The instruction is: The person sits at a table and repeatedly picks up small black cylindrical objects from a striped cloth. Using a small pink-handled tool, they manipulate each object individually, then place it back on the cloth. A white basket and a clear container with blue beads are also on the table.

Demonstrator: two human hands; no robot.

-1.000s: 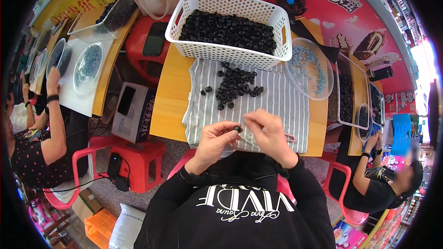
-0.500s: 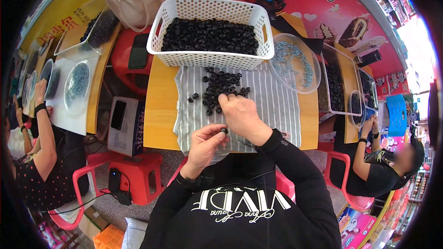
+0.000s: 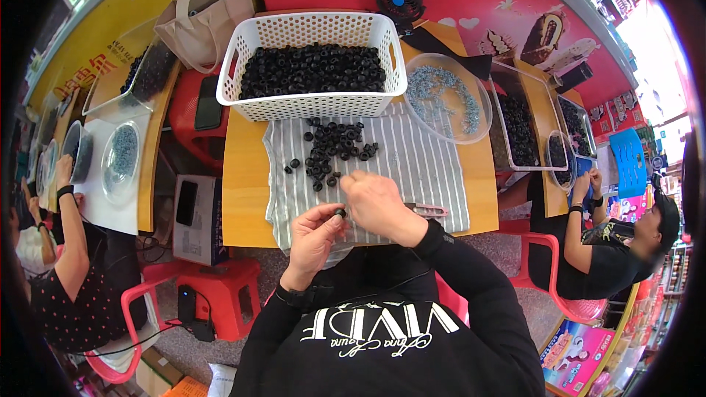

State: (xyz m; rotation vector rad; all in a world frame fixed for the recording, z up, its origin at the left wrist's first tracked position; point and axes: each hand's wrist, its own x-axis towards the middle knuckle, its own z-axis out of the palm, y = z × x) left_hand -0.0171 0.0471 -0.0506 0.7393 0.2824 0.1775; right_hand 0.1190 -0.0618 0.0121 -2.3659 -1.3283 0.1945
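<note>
My left hand (image 3: 312, 240) pinches a small black ring-shaped piece (image 3: 340, 213) between thumb and fingertips, over the front of a grey striped cloth (image 3: 441, 165). Right beside it is my right hand (image 3: 379, 204), its fingers drawn together and pointing at the left fingertips. Whatever those right fingers hold is hidden or too small to make out. Just beyond both hands lies a loose pile of black ring-shaped pieces (image 3: 332, 140). A small pink-handled tool (image 3: 429, 210) rests on the cloth, partly behind my right wrist.
A white perforated basket (image 3: 309, 108) full of black pieces stands at the table's far side. To its right sits a clear round tub (image 3: 473, 136) with small blue-grey pieces. A black fan (image 3: 399, 1) is behind. Co-workers sit at tables left and right.
My right hand has drawn back from the black pile to my left fingertips. The left hand still pinches its piece. The whole view has shifted slightly, and the pink-handled tool shows more.
</note>
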